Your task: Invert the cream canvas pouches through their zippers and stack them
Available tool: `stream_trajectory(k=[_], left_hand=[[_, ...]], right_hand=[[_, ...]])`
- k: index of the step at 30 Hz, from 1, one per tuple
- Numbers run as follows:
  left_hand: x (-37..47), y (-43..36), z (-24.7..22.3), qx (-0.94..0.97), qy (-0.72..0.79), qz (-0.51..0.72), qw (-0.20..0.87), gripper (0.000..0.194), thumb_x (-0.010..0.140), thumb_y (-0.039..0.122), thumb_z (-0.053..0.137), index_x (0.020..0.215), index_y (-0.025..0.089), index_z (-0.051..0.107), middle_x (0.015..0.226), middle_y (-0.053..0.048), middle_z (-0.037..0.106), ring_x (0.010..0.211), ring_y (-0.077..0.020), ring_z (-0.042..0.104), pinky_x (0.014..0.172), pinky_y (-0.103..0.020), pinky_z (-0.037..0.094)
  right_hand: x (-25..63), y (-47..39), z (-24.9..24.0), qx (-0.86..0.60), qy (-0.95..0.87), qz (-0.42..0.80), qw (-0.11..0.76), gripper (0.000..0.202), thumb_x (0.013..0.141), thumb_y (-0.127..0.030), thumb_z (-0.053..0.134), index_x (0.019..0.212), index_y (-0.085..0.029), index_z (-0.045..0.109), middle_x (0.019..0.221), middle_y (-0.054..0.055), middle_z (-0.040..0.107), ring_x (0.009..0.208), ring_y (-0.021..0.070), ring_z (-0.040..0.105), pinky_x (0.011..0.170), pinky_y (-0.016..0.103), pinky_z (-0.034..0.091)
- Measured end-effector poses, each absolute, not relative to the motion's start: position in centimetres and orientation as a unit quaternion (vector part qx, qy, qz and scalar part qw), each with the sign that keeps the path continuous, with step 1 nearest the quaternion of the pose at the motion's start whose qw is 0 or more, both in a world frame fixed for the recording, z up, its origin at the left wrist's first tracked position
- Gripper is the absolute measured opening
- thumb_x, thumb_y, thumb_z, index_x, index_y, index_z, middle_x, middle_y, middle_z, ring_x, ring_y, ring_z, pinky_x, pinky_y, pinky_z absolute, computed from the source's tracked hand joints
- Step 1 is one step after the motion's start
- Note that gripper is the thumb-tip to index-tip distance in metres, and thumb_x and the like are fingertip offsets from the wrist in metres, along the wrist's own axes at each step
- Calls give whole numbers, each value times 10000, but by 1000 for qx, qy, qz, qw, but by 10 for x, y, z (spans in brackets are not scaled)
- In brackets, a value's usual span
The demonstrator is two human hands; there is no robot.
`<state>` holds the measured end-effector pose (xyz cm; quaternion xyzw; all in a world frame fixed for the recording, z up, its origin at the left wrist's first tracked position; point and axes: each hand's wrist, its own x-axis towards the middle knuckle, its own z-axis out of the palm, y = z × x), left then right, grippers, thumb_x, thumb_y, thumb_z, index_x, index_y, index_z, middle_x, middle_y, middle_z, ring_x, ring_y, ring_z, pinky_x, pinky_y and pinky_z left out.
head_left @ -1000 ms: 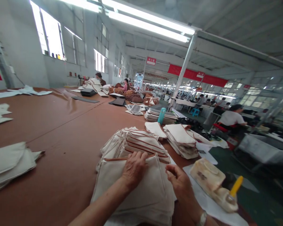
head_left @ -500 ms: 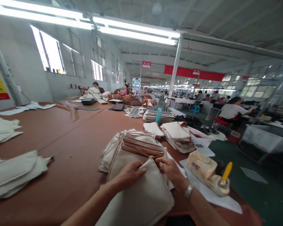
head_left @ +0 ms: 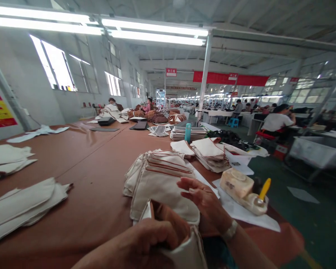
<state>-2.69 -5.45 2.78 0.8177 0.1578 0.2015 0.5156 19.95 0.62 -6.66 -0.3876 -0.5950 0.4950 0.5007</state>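
Note:
My left hand is closed on a cream fabric piece close to my body. The piece gapes open at its top and shows a brown inner side; some of my left fingertips are hidden in or behind it. My right hand is held just right of it with the fingers apart and nothing in them. Beyond both hands, a fanned stack of cream fabric pieces with brown edges lies on the brown table.
More cream pieces lie at left and in a pile behind the stack. To the right, a stained plastic container and a yellow-handled brush rest on white sheets. A teal bottle stands farther back. Several people work beyond.
My left hand has drawn the cream fabric piece off the stack toward me, and its brown inside now shows. My right hand has let go of the piece and its fingers have spread.

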Motion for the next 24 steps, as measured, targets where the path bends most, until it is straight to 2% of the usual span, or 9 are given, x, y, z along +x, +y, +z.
stream_trajectory(k=[4,7,10,12,15,17,20,22,24], left_hand=[[-28,-62,34,743,187,200,611,159,859,283,620,898,162,525,897,-23,535,746,-127,441,632,-203,371],[-19,-61,31,680,207,157,686,277,725,214,701,933,171,524,863,-1,524,690,-111,419,568,-193,336],[-9,-60,26,642,231,116,722,313,614,106,661,891,166,528,766,29,485,640,-100,399,530,-191,294],[-4,-59,23,629,249,111,728,278,586,77,608,843,154,537,732,27,483,638,-105,407,535,-200,287],[1,-50,22,645,256,137,707,230,572,58,550,781,154,535,725,25,490,652,-114,416,556,-210,298],[6,-41,24,703,239,152,652,183,569,48,535,719,152,535,756,22,492,686,-120,429,579,-211,319],[12,-29,27,791,219,160,548,109,613,52,560,659,148,534,824,13,509,750,-129,457,629,-213,352],[15,-27,25,805,218,159,529,124,644,67,583,737,149,587,849,8,539,783,-139,475,674,-220,372],[16,-29,19,778,217,144,571,228,658,104,621,881,148,627,852,7,561,786,-143,480,693,-228,383]], right_hand=[[193,-69,-34,-255,-535,667,452,402,822,-314,548,1153,-127,679,1109,133,707,950,253,655,821,353,498],[198,-97,-24,-242,-531,676,451,335,802,-307,682,1097,-150,681,996,83,683,872,208,603,738,289,456],[210,-108,-23,-245,-566,635,466,260,858,-381,684,1021,-181,648,895,30,607,808,168,544,689,256,421],[217,-111,-22,-286,-624,556,468,196,909,-375,630,952,-184,624,861,17,569,767,153,519,660,247,412],[225,-112,-18,-370,-730,346,459,122,957,-300,547,924,-194,597,845,19,578,737,158,532,652,261,416],[229,-112,-15,-394,-785,188,439,89,965,-226,506,940,-200,587,835,27,599,740,172,554,659,278,420],[231,-112,-16,-390,-836,-16,386,142,961,-126,453,1001,-187,574,803,41,606,719,193,561,655,302,431],[231,-113,-23,-391,-845,-98,351,172,956,-94,427,1030,-166,565,788,51,608,681,199,558,630,311,433],[230,-116,-35,-397,-844,-126,338,186,959,-91,405,1033,-151,565,798,68,620,669,208,569,611,318,432]])
